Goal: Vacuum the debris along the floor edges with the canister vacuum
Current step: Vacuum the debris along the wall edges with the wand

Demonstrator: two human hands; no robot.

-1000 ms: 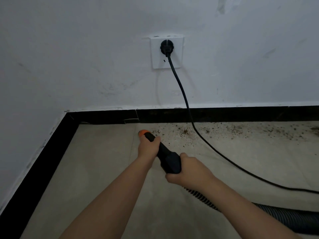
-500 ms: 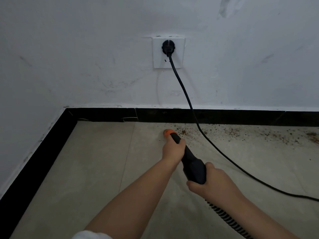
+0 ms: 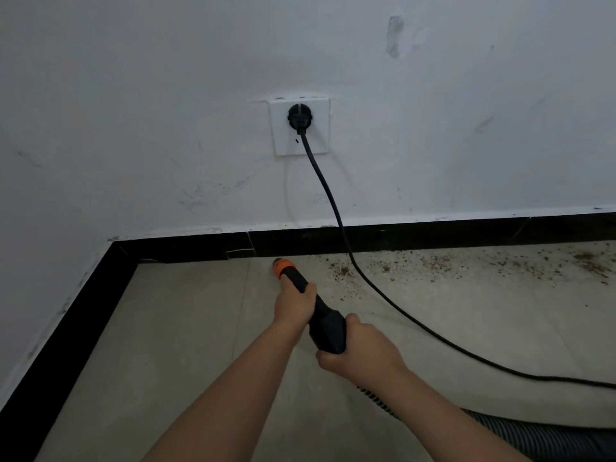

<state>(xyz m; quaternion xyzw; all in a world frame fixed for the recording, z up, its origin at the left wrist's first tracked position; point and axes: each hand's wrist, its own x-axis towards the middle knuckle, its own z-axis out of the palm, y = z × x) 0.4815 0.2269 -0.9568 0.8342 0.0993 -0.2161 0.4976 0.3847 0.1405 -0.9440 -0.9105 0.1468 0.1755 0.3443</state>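
A black skirting board (image 3: pixel 63 331) runs along the left wall toward the far corner, then turns right along the foot of the white far wall (image 3: pixel 166 95). The pale tiled floor (image 3: pixel 173 345) on the left looks free of specks. The left hand (image 3: pixel 295 303) wraps its fingers round the slim forward part of the black vacuum nozzle (image 3: pixel 308 295). The nozzle's long axis runs from near right to far left, and its orange tip (image 3: pixel 281 265) points at the floor just short of the far skirting board. Above it a white wall socket (image 3: pixel 300 126) holds a black plug (image 3: pixel 300 116); its power cord (image 3: pixel 336 211) drops down the wall, crosses the floor and leaves at the right edge. The right hand (image 3: pixel 361 350) grips the nozzle's thicker rear end, where a ribbed grey hose (image 3: pixel 533 435) trails off to the near right. Brown debris (image 3: pixel 433 263) lies scattered along the far floor edge, right of the tip.
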